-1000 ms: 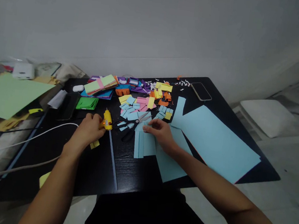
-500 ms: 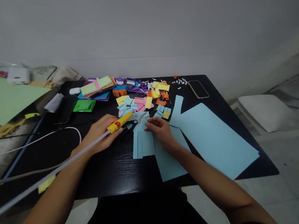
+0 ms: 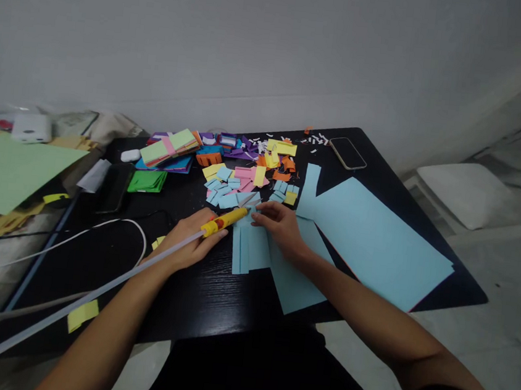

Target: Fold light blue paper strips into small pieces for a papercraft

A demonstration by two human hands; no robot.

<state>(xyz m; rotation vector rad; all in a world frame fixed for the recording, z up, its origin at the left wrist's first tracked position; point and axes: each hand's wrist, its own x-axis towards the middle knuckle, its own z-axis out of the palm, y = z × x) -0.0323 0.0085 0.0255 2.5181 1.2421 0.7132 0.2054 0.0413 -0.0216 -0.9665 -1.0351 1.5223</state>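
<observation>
In the head view my left hand (image 3: 193,240) is closed around a yellow glue gun (image 3: 224,221), whose long whitish glue stick (image 3: 91,297) trails back over my forearm. Its tip points right, close to the fingers of my right hand (image 3: 282,223). Those fingers are pinched at a small light-blue paper piece (image 3: 250,214), mostly hidden by them and the tip. Scissor blades (image 3: 246,199) show just behind the tip; their handles are covered. Below lie folded light-blue paper strips (image 3: 240,252), and a larger light-blue sheet (image 3: 295,282) extends under my right wrist.
Small blue folded pieces (image 3: 219,190), pink pieces (image 3: 245,175) and orange scraps (image 3: 287,163) cover the middle. A phone (image 3: 347,153) and big blue sheets (image 3: 381,242) are at right. Green paper (image 3: 147,181), stacked strips (image 3: 172,147) and a white cable (image 3: 138,229) lie left.
My left hand has moved right with the glue gun, bringing its tip to my right fingers and over the scissors. My right hand has hardly moved.
</observation>
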